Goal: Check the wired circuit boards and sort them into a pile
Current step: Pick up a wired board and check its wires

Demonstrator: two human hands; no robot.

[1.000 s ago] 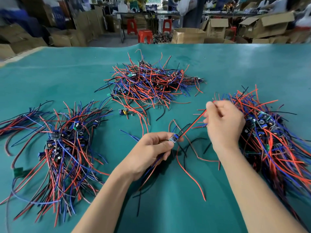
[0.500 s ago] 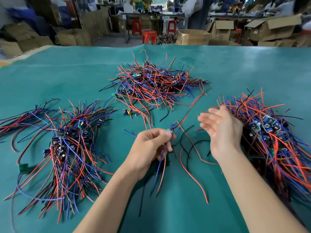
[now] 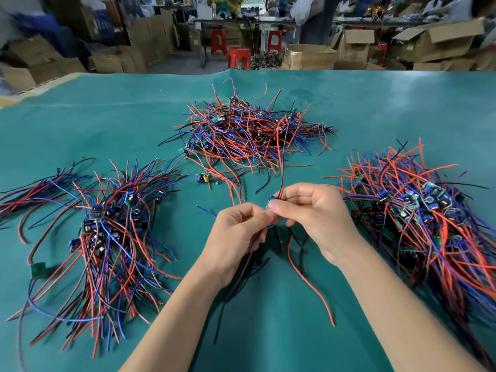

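Note:
Both hands meet over the middle of the green table. My left hand (image 3: 239,234) pinches a small wired circuit board (image 3: 269,202) and its blue and red wires, which hang below the palm. My right hand (image 3: 314,213) pinches the same board from the right, with a red and a black wire rising from it. Three heaps of wired boards lie around: a left pile (image 3: 107,226), a far middle pile (image 3: 249,130) and a right pile (image 3: 418,210).
A single small board with a yellow part (image 3: 203,178) lies loose between the left and middle piles. A loose red wire (image 3: 311,283) trails toward me on the green mat (image 3: 268,331). Cardboard boxes (image 3: 308,56) and red stools (image 3: 239,56) stand beyond the far edge.
My right hand let go of the red wire it was pulling, opened, then came left and took hold of the board at my left fingertips. The wire now stands upright.

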